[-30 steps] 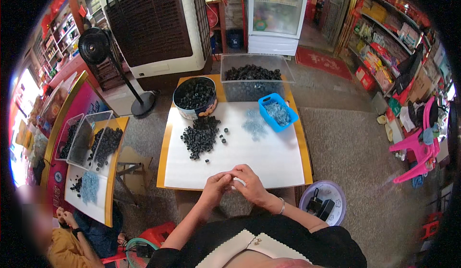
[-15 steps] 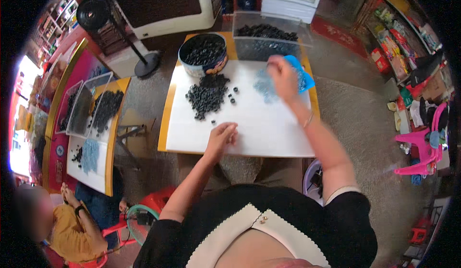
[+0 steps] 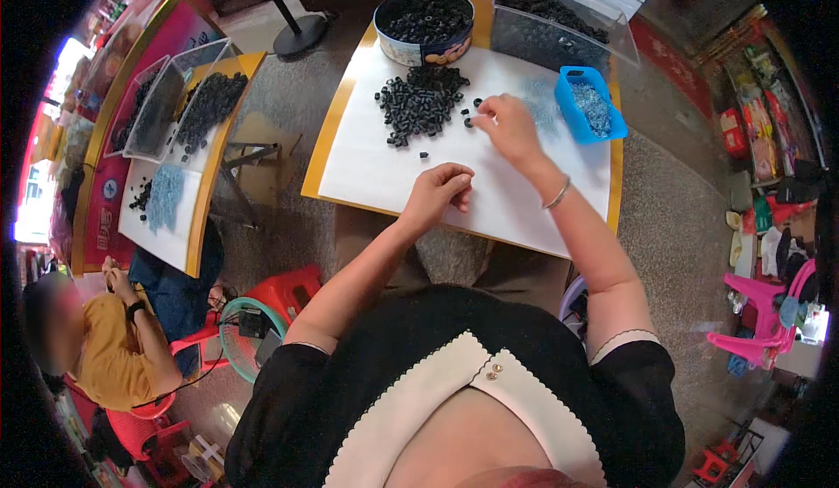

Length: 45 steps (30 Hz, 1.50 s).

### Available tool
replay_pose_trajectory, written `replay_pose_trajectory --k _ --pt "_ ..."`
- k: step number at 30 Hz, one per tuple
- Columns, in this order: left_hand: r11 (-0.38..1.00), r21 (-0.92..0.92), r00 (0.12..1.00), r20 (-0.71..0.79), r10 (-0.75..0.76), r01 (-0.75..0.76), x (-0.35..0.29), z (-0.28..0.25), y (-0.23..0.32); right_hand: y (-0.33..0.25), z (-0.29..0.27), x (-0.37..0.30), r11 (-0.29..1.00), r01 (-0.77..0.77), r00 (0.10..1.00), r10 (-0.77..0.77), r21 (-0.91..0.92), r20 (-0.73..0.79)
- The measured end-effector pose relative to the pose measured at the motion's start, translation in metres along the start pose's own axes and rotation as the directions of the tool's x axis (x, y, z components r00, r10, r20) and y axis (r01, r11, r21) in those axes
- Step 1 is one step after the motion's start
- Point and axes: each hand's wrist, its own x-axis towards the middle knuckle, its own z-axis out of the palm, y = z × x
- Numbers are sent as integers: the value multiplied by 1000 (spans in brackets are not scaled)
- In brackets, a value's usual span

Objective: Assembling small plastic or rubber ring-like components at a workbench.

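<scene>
My left hand (image 3: 440,198) is closed over the white tabletop (image 3: 367,169) near its front edge, thumb against curled fingers; whatever it may hold is hidden. My right hand (image 3: 511,131) reaches to the middle of the table, thumb and forefinger pinched beside a small black cylinder (image 3: 469,123). Whether the fingertips grip that cylinder is too small to tell. Left of them lies a heap of black cylinders (image 3: 421,108). Small clear blue pieces (image 3: 544,103) are spread right of my right hand, by a blue plastic tray (image 3: 572,131) of similar pieces.
A round tin (image 3: 402,54) and a clear bin (image 3: 546,47), both with black pieces, stand at the back. On the left, a person in a yellow top (image 3: 131,353) sits by a second table (image 3: 179,252) bearing similar heaps. A pink stool (image 3: 756,318) stands right.
My right hand has come from the clear blue pieces left and nearer to the loose black cylinders, uncovering the blue tray. The view has shifted, with the table now higher and further right.
</scene>
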Motion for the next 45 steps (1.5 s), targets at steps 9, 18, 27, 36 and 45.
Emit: replay_pose_trajectory --k 9,18,27,36,45 --pt "1000 -16 1000 1 12 -12 4 -4 -2 3 39 -24 996 93 966 -88 12 -244" --pt "953 -302 992 -118 -32 -5 9 -4 -1 -25 14 -62 976 215 965 -206 38 -163" --pt "947 -317 991 -106 -79 41 8 -7 2 -10 7 -67 952 37 980 25 303 -197" --pt "953 -301 997 -50 -64 46 6 -8 3 53 1 -17 907 30 910 -199 -420 -365" --pt "920 -386 998 19 -58 61 7 -14 1 67 -9 -21 957 66 931 -161 -284 -328"
